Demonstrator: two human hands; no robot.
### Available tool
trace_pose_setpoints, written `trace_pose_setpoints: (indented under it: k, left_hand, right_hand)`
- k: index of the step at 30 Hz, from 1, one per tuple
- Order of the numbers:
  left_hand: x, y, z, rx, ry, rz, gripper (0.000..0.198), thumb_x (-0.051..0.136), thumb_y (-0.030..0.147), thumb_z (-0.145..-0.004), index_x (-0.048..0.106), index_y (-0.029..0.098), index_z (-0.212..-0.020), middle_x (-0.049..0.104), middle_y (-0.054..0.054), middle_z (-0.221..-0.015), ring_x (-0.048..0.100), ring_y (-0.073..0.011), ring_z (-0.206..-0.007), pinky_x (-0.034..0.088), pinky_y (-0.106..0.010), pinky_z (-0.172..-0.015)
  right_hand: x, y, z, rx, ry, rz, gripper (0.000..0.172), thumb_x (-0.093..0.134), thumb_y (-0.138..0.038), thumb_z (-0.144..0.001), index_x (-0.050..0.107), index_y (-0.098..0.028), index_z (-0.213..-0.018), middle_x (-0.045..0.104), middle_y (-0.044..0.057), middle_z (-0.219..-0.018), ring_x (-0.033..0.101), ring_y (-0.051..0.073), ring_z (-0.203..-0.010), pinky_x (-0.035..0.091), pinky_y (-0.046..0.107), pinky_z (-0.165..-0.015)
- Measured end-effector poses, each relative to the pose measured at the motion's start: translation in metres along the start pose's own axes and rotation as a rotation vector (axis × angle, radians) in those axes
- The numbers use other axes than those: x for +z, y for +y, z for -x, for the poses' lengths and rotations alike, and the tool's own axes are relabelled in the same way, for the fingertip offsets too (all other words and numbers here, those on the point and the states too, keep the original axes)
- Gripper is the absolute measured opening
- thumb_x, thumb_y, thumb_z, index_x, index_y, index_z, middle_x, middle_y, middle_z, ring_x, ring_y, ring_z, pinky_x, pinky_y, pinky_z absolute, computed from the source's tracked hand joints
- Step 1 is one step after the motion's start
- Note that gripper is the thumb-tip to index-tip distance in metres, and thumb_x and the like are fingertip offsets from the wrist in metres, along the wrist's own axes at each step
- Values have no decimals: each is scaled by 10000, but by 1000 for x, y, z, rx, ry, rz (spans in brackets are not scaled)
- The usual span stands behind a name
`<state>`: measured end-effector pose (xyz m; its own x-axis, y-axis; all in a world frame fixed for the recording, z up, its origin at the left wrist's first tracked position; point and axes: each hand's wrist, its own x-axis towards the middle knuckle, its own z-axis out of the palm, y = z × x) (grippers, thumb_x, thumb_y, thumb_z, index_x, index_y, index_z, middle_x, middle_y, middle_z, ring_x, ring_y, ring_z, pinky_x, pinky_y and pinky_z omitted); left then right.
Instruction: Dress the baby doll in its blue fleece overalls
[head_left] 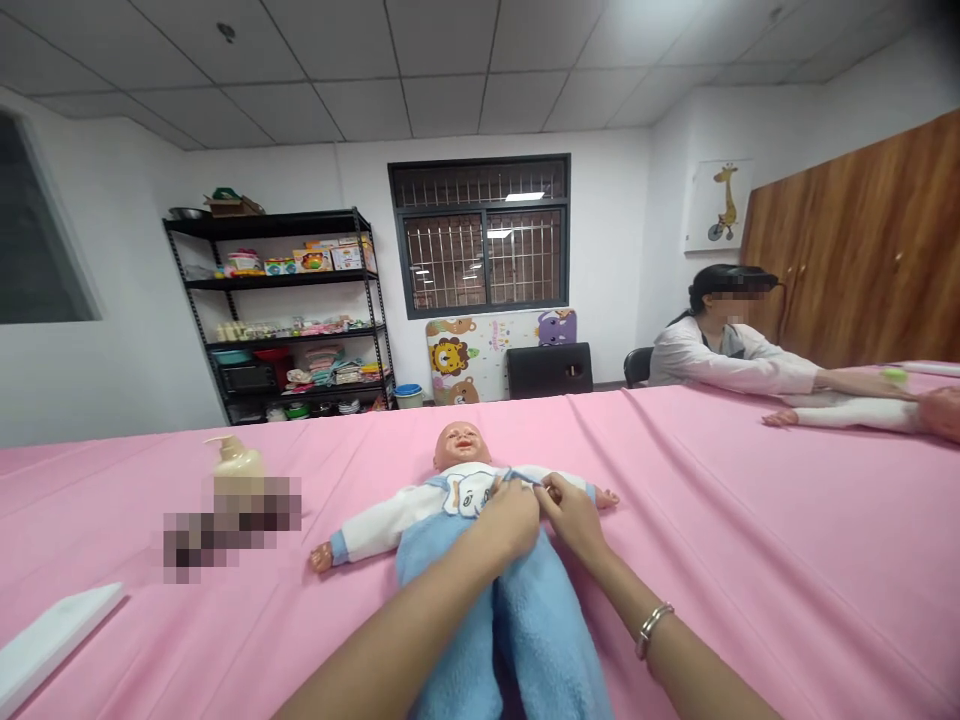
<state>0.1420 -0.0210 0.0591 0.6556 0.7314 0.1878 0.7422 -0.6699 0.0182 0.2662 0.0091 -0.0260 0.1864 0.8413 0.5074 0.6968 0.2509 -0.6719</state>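
Bare forearms [420, 625] stretch away from me over the fleecy blue legs [551, 620] of the doll [431, 535], a silver bracelet [654, 630] on the right wrist. I have the doll face up on the pink cloth [750, 560], head pointing away, arms spread wide. My left hand [510, 520] is curled on the doll's chest, just beside the animal-face patch [465, 497]; its fingertips are hidden, so I can't tell whether it grips or merely presses. My right hand [574, 515] is right next to it, near the doll's shoulder, thumb and forefinger brought together on the blue trim [527, 478] of the outfit. Little space shows between the hands.

Beyond the doll's outstretched arm on my left-hand side stands a cream pump bottle [236, 465]; nearer me than that arm lies a flat white object [60, 635]. Well apart from the doll, on the other side, a person [731, 355] reaches toward a second doll [874, 415].
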Motion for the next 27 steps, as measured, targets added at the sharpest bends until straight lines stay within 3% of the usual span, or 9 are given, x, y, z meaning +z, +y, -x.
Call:
trace_pose_setpoints:
  k: [2,4,6,10,13,16,19,23,27]
  left_hand:
    - [12,-2,-13,-70,49,-60,293,408,25,-733,574,-39,-966,552,-253,-1025,505,-313,-1012,385,-439,-881]
    - [24,-8,-17,-123,138,-119,355,383,25,-751,525,-53,-1067,524,-266,-1088,481,-303,-1065,379,-435,-908]
    - [35,-12,-15,-147,239,-171,383,366,52,-785,493,-27,-1138,513,-246,-1143,460,-275,-1114,358,-422,-951]
    - [43,-16,-7,-126,308,-223,364,348,112,-828,516,-7,-1129,471,-241,-1226,444,-270,-1145,306,-456,-997]
    - [41,-14,-6,-115,313,-191,394,323,87,-833,459,21,-1197,470,-225,-1234,500,-239,-1089,378,-402,-951]
    - [37,-11,-7,-118,326,-141,414,310,69,-836,418,58,-1235,520,-190,-1176,553,-198,-1012,438,-330,-895]
    - [32,-8,-5,-156,339,-121,416,311,104,-853,391,92,-1261,583,-149,-1066,589,-191,-933,491,-303,-815]
    - [29,-4,-4,-229,353,-156,479,330,97,-844,306,105,-1322,579,-161,-1077,621,-183,-842,531,-256,-683]
    - [32,-6,-4,-236,474,-187,531,321,78,-830,222,61,-1351,482,-214,-1226,581,-210,-979,532,-278,-741]
  right_hand:
    - [-3,11,-2,-77,4,125,339,454,-435,-773,553,-179,-974,630,50,-835,539,200,-835,378,291,-734]
    - [-6,25,-4,-116,71,316,467,536,-390,-720,500,-169,-1129,579,103,-1068,469,260,-1035,332,368,-872]
    - [-9,40,-5,-23,130,499,576,579,-328,-674,453,-132,-1201,520,153,-1164,400,313,-1121,281,430,-924]
    - [-17,61,-7,232,35,528,535,555,-356,-681,484,-149,-1169,549,153,-1098,450,327,-1052,332,459,-856]
    - [-24,62,-11,225,48,396,408,560,-277,-656,558,-217,-1060,564,92,-979,502,276,-955,383,423,-813]
    - [-28,48,-15,156,265,139,386,540,-176,-620,585,-190,-1003,485,104,-1033,503,228,-957,447,339,-776]
    - [-27,24,-16,70,400,-139,578,541,-159,-609,468,-188,-1181,398,124,-1186,482,217,-1039,483,301,-770]
    - [-21,-13,-8,-5,295,-427,907,558,-277,-694,-24,-207,-1386,384,143,-1293,509,213,-1074,504,341,-792]
    - [-19,-38,2,-116,110,-385,705,465,-358,-796,122,-216,-1395,459,107,-1283,474,227,-1150,498,361,-837]
